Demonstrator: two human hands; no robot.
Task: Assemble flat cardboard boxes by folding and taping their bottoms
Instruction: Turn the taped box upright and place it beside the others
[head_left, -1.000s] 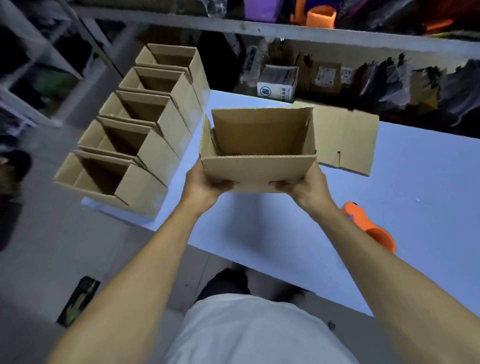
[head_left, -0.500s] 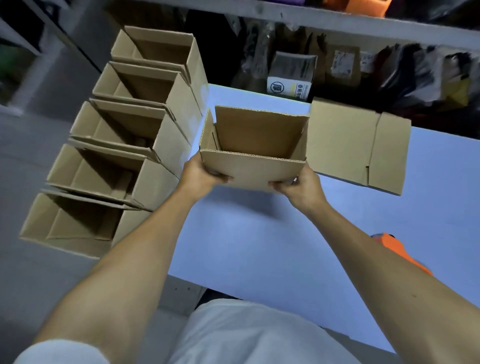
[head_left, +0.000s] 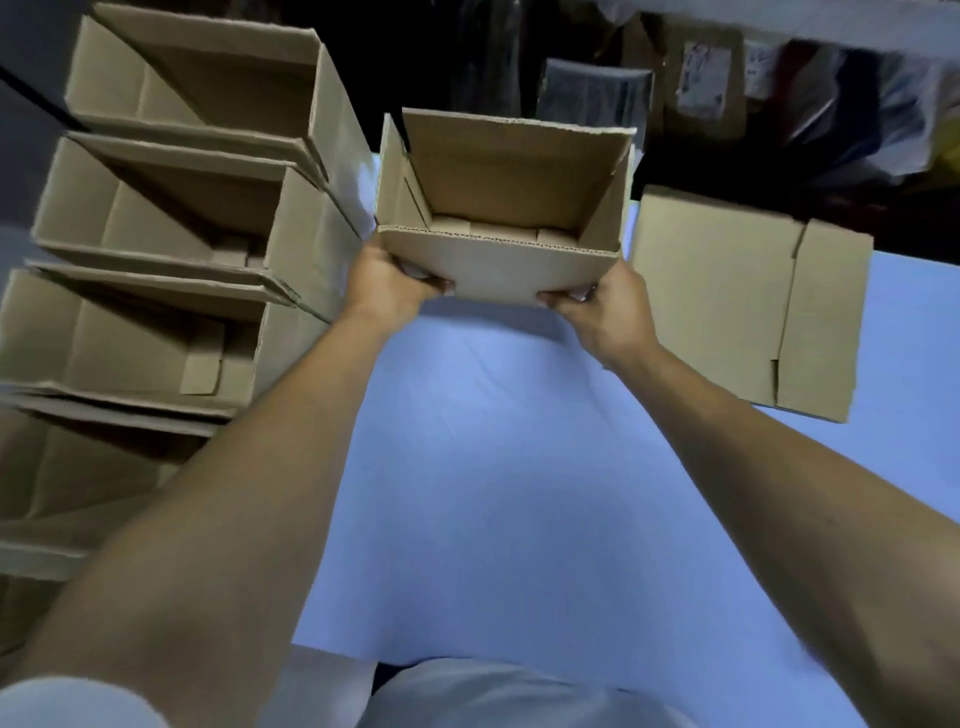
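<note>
Cardboard: the open-topped brown box (head_left: 501, 228) is gripped at its near bottom corners, left hand (head_left: 387, 283) and right hand (head_left: 605, 306) curled under it, above the pale blue tabletop (head_left: 493, 467). Its bottom flaps look closed. Erected brown boxes (head_left: 171, 208) line the left; one flat brown blank (head_left: 727, 306) awaits at right.

An open-topped brown cardboard box (head_left: 501, 228) is hovering upright over the counter's (head_left: 519, 493) far edge; a flat box (head_left: 737, 301) is lying toward its far right corner.
</note>
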